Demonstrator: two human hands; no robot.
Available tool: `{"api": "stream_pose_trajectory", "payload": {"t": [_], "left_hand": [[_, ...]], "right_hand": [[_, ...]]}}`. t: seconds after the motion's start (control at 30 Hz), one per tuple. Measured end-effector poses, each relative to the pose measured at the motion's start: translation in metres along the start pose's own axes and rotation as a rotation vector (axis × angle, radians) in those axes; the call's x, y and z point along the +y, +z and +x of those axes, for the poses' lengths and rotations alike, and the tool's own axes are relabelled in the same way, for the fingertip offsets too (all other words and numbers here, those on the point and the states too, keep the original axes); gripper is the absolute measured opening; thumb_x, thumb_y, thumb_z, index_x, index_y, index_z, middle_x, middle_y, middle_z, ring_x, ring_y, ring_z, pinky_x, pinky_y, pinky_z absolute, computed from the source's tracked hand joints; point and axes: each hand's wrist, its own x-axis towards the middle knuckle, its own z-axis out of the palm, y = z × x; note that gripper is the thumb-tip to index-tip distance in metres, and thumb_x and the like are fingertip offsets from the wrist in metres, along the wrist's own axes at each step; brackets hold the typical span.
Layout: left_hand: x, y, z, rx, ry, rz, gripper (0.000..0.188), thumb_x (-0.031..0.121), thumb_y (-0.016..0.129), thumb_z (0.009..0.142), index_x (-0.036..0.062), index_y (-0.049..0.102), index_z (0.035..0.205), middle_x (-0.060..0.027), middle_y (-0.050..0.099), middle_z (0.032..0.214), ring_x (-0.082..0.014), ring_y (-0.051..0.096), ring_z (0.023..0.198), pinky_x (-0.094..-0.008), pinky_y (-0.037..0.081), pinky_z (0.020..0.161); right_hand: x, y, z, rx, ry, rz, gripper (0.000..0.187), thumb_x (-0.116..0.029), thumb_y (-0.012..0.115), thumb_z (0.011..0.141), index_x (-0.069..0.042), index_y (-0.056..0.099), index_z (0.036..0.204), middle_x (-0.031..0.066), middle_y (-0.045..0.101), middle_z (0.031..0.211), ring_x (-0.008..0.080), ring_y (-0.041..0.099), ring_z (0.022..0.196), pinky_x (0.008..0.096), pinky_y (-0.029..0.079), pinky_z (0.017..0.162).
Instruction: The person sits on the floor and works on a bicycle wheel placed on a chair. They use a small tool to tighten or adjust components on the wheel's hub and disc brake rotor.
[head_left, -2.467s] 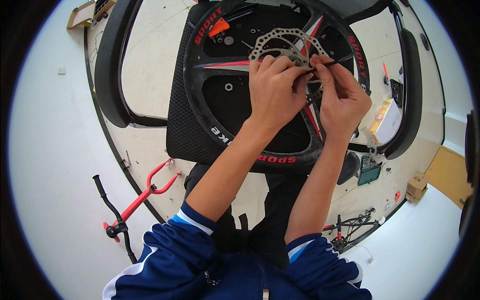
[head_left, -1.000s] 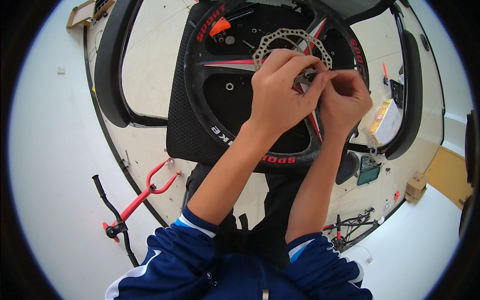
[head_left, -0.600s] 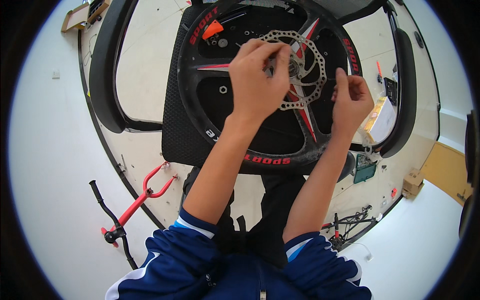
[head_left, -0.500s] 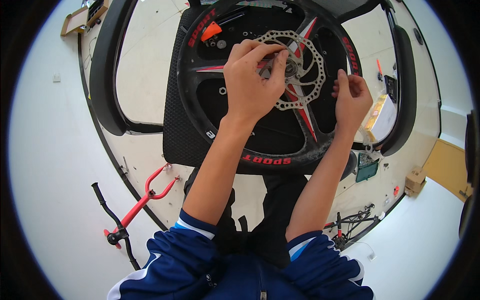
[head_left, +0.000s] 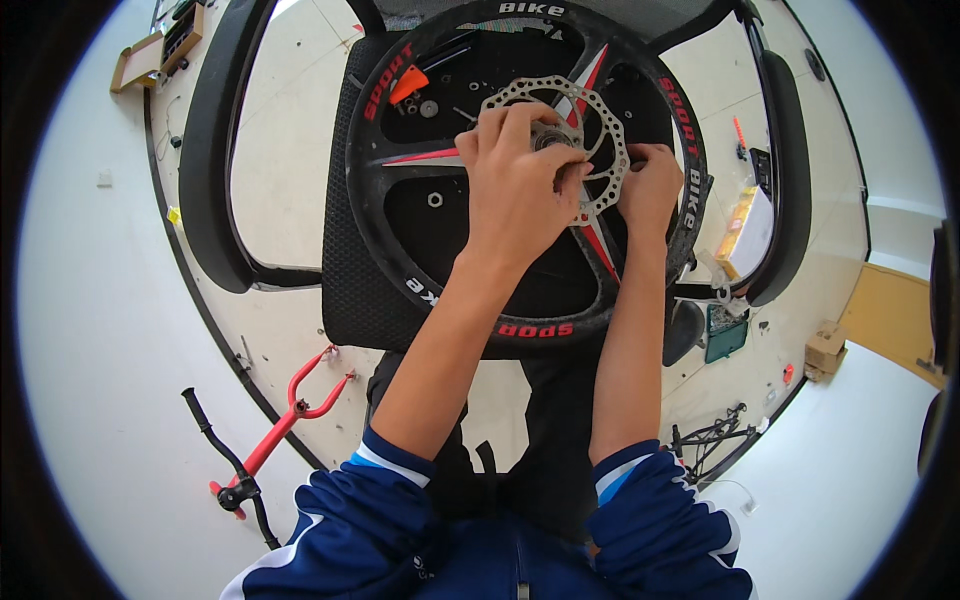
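A black bicycle wheel (head_left: 364,190) with broad red-and-white marked spokes lies flat on a black chair seat (head_left: 343,285). Over its hub sits a silver, perforated brake disc (head_left: 603,105). My left hand (head_left: 515,190) reaches over the disc's left part, thumb and index finger pinched together near the hub; whatever is between them is hidden. At the disc's right edge, my right hand (head_left: 652,192) has its fingers curled in, and its fingertips barely show. Between the spokes lie a hex nut (head_left: 435,200), a round washer (head_left: 429,108) and an orange piece (head_left: 407,84).
Armrests flank the wheel on the left (head_left: 208,150) and right (head_left: 785,180). On the floor are a red bicycle frame (head_left: 272,437) with a black handlebar (head_left: 207,408), a black frame (head_left: 715,435), a green tray (head_left: 727,338), a yellow-and-white box (head_left: 745,235) and a cardboard box (head_left: 826,348).
My right hand has come left from the wheel's rim to the disc's edge, its fingers curling further. My left hand stays at the hub, its fingers shifted. The whole view has moved slightly.
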Motion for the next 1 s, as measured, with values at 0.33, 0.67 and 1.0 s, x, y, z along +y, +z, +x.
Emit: {"api": "stream_pose_trajectory", "payload": {"t": [0.33, 0.67, 1.0], "left_hand": [[0.006, 0.006, -0.005, 0.025, 0.010, 0.039, 0.012, 0.011, 0.080, 0.070, 0.0109, 0.077, 0.082, 0.0033, 0.065, 0.104, -0.0211, 0.054, 0.105, -0.0402, 0.033, 0.089], [-0.004, -0.006, 0.012, 0.113, 0.139, -0.203, 0.023, -0.002, 0.073, 0.076, 0.0103, 0.077, 0.095, -0.0008, 0.067, 0.103, -0.0233, 0.058, 0.098, -0.0346, 0.040, 0.086], [-0.002, -0.010, 0.013, -0.036, 0.244, -0.198, 0.020, 0.006, 0.078, 0.076, 0.0118, 0.079, 0.095, 0.0012, 0.072, 0.088, -0.0177, 0.061, 0.095, -0.0329, 0.036, 0.087]], "right_hand": [[-0.028, -0.048, -0.011, -0.035, 0.371, 0.682, 0.020, -0.011, 0.067, 0.092, 0.008, 0.070, 0.100, 0.0155, 0.073, 0.089, 0.0211, 0.073, 0.073, 0.0293, 0.057, 0.064], [-0.036, -0.090, -0.024, -0.079, 0.251, 0.968, 0.015, -0.007, 0.074, 0.088, 0.003, 0.074, 0.100, 0.0041, 0.067, 0.074, 0.0031, 0.047, 0.055, 0.0172, 0.031, 0.049], [-0.057, -0.106, -0.016, -0.167, 0.007, 1.200, 0.016, 0.000, 0.074, 0.087, 0.006, 0.073, 0.101, 0.0084, 0.068, 0.076, 0.0053, 0.052, 0.057, 0.0196, 0.039, 0.051]]}}
